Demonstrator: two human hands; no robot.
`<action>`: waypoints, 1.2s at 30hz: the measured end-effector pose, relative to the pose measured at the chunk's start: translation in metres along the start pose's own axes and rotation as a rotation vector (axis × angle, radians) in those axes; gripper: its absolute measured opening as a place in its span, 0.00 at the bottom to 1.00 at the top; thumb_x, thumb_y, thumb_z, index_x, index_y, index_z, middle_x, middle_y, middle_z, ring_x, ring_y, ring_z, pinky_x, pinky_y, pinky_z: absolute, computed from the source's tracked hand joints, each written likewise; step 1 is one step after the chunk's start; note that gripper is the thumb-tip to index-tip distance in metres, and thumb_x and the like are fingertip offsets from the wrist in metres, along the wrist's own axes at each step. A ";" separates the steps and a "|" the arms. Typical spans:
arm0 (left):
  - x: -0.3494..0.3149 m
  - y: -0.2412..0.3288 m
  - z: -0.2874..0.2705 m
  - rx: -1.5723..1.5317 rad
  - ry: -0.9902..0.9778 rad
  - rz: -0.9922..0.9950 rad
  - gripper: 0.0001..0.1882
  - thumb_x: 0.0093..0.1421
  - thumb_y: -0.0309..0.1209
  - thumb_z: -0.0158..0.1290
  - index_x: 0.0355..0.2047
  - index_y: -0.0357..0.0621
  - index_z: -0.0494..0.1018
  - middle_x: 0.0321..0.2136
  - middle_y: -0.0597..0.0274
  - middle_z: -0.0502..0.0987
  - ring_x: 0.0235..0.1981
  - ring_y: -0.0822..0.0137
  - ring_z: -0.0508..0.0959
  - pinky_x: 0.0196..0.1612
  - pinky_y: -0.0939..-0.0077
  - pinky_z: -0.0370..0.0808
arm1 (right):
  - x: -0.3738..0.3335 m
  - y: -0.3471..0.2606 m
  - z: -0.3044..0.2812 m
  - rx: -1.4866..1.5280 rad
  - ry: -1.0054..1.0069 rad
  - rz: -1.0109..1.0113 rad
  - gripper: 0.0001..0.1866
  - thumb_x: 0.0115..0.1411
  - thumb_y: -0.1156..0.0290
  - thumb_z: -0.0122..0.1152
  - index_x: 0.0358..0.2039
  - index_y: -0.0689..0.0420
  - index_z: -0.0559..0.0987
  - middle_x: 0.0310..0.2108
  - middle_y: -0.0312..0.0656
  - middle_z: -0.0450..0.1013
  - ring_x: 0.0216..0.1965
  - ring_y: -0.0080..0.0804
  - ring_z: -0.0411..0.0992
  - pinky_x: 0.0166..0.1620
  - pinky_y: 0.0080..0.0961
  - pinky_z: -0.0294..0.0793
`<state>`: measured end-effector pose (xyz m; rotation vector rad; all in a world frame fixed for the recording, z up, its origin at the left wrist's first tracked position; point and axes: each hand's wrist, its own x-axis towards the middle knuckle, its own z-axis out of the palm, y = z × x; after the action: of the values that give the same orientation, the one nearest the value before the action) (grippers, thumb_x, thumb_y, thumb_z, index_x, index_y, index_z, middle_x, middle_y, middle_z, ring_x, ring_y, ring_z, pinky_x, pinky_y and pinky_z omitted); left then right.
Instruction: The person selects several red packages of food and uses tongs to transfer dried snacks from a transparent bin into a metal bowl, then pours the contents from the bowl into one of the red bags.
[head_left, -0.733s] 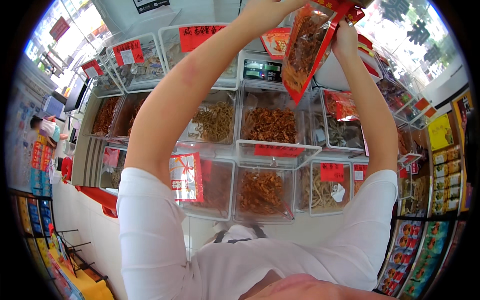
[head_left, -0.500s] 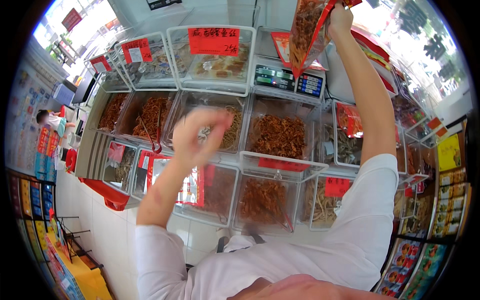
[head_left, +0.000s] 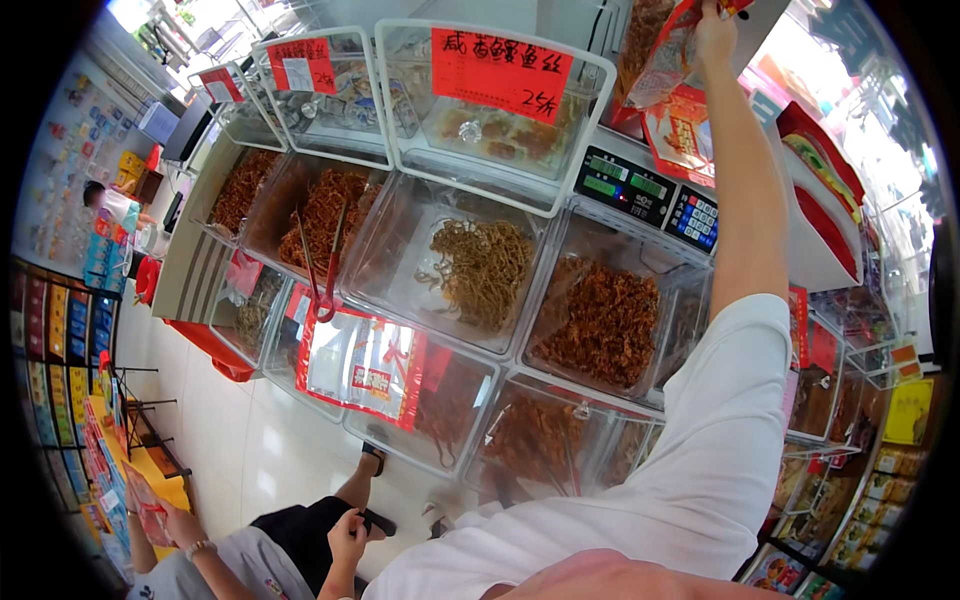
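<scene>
At the upper right my right hand [head_left: 716,40] grips the top of a red-edged clear plastic bag [head_left: 650,60] with brown shredded food inside. The hand is partly cut by the picture's edge. Below the bag is a digital scale [head_left: 628,190], and a red packet [head_left: 682,135] lies by its display. My left hand [head_left: 347,545] is low near my body, its fingers curled; whether anything is in them is hidden. Ahead of me stand clear bins, one with pale tan strands [head_left: 480,270] and one with reddish-brown shreds [head_left: 605,325].
Red-handled tongs [head_left: 325,285] rest in a bin at left. A red and silver pouch [head_left: 362,365] lies over the front bins. Raised clear lids [head_left: 500,110] stand behind. Close on my left, another person in a grey shirt [head_left: 220,575] holds a red packet [head_left: 150,505].
My left hand has dropped from above the bins to beside my body. The right hand still holds the bag up. My view has turned, and the person in grey now shows at lower left.
</scene>
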<state>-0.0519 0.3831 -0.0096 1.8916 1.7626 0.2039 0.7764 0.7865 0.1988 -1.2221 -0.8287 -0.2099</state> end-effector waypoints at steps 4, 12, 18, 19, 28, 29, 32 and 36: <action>-0.011 0.002 -0.001 0.009 -0.072 -0.148 0.13 0.45 0.22 0.50 0.35 0.41 0.69 0.21 0.60 0.74 0.19 0.67 0.74 0.24 0.79 0.70 | 0.016 0.009 0.005 0.290 -0.155 -0.064 0.10 0.56 0.69 0.50 0.35 0.59 0.73 0.31 0.34 0.71 0.32 0.21 0.67 0.37 0.19 0.65; -0.008 0.007 0.006 -0.052 -0.149 -0.159 0.15 0.46 0.23 0.49 0.38 0.42 0.68 0.24 0.62 0.75 0.20 0.70 0.74 0.23 0.81 0.70 | 0.007 -0.006 -0.007 0.352 -0.263 -0.096 0.12 0.55 0.68 0.51 0.39 0.59 0.70 0.33 0.34 0.70 0.32 0.21 0.67 0.38 0.17 0.66; -0.017 -0.009 0.003 -0.058 -0.258 -0.205 0.17 0.46 0.25 0.48 0.40 0.44 0.67 0.26 0.63 0.75 0.21 0.71 0.74 0.24 0.80 0.71 | 0.004 -0.001 -0.017 0.203 -0.263 0.024 0.20 0.54 0.66 0.54 0.44 0.63 0.66 0.37 0.37 0.69 0.36 0.22 0.67 0.41 0.17 0.65; -0.019 -0.012 0.002 -0.073 -0.273 -0.222 0.17 0.47 0.25 0.48 0.40 0.44 0.67 0.26 0.63 0.75 0.21 0.71 0.74 0.24 0.80 0.71 | 0.005 0.001 -0.017 0.250 -0.245 0.006 0.23 0.54 0.65 0.54 0.47 0.63 0.64 0.38 0.38 0.68 0.38 0.23 0.67 0.42 0.18 0.64; -0.025 -0.020 0.009 -0.117 -0.303 -0.208 0.18 0.47 0.25 0.48 0.41 0.42 0.66 0.27 0.61 0.75 0.23 0.70 0.74 0.26 0.80 0.71 | 0.014 -0.010 -0.065 0.021 -0.102 0.044 0.32 0.54 0.49 0.46 0.55 0.55 0.56 0.43 0.42 0.64 0.41 0.28 0.62 0.43 0.26 0.62; -0.028 -0.024 0.011 -0.111 -0.286 -0.187 0.18 0.47 0.25 0.48 0.41 0.41 0.66 0.27 0.61 0.75 0.23 0.70 0.74 0.26 0.80 0.71 | 0.022 -0.002 -0.079 0.041 -0.085 0.104 0.31 0.54 0.48 0.44 0.54 0.53 0.57 0.43 0.42 0.63 0.39 0.28 0.62 0.41 0.27 0.63; -0.037 -0.018 0.009 -0.141 -0.285 -0.283 0.18 0.46 0.24 0.48 0.41 0.41 0.66 0.27 0.61 0.75 0.22 0.70 0.74 0.26 0.79 0.72 | 0.016 -0.061 -0.071 0.129 0.025 0.306 0.31 0.52 0.44 0.42 0.54 0.45 0.57 0.46 0.42 0.59 0.34 0.30 0.61 0.34 0.28 0.62; -0.040 -0.040 0.015 -0.127 -0.313 -0.280 0.18 0.46 0.26 0.47 0.41 0.41 0.66 0.27 0.61 0.75 0.22 0.69 0.74 0.27 0.76 0.71 | 0.032 -0.134 -0.054 0.279 -0.074 0.635 0.40 0.46 0.41 0.46 0.57 0.43 0.49 0.56 0.49 0.48 0.39 0.39 0.61 0.36 0.29 0.64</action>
<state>-0.0858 0.3401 -0.0313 1.4762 1.7275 -0.0798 0.7479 0.6988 0.3143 -1.1717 -0.4765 0.4546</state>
